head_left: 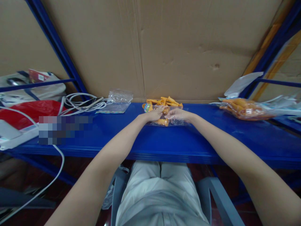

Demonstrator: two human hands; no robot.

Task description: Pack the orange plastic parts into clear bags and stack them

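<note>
Both hands are close together over a clear plastic bag (180, 121) near the back of the blue table. My left hand (155, 113) has its fingers closed around the bag's left part, by an orange piece. My right hand (176, 114) pinches the clear plastic on the other side, fingertips close to the left ones. An orange cone-like piece (162, 122) lies at the bag, just below the hands. Behind the hands sits a small pile of orange pieces (169, 101). A small colourful label (147, 107) shows beside my left hand.
A filled bag of orange pieces (242, 108) lies at the right. Clear plastic packets (117, 102), coiled white cable (86, 103) and a red bag (35, 111) are at the left. A cardboard wall (188, 50) stands behind.
</note>
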